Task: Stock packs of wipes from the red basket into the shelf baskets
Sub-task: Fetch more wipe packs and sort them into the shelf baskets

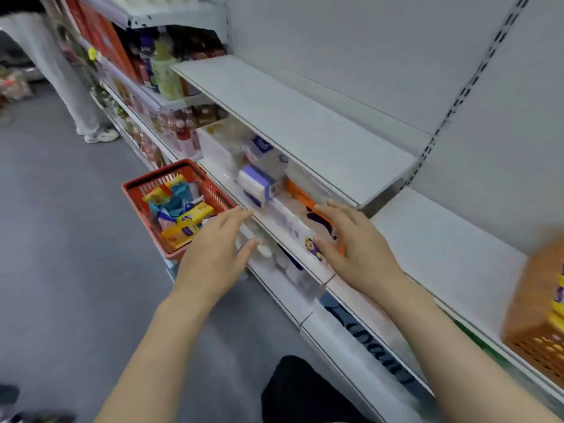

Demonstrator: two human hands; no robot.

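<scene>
Your right hand [355,239] rests on an orange and white pack of wipes [308,227] lying in the clear shelf basket [317,288] on the middle shelf [433,248]. Its fingers are fairly straight across the top of the pack and its thumb lies against the near end; you cannot tell whether they actually grip it. Your left hand [218,248] hovers open with fingers straight and spread, holding nothing, over the near corner of the red basket [137,193] and just short of the shelf edge.

The red basket sits on the floor [61,239] against the foot of the shelving, with yellow, blue and orange packs [180,212] piled loosely inside. Further back in the clear shelf basket lie white and purple packs [259,181], somewhat blurred. Above them juts a bare white shelf board [290,117].

At the right edge, an orange perforated basket [537,325] stands on the same shelf, blurred. To the left, along the aisle, the shelves hold bottles [164,68] and red boxes [100,38], and another person's legs [61,74] stand beside them.
</scene>
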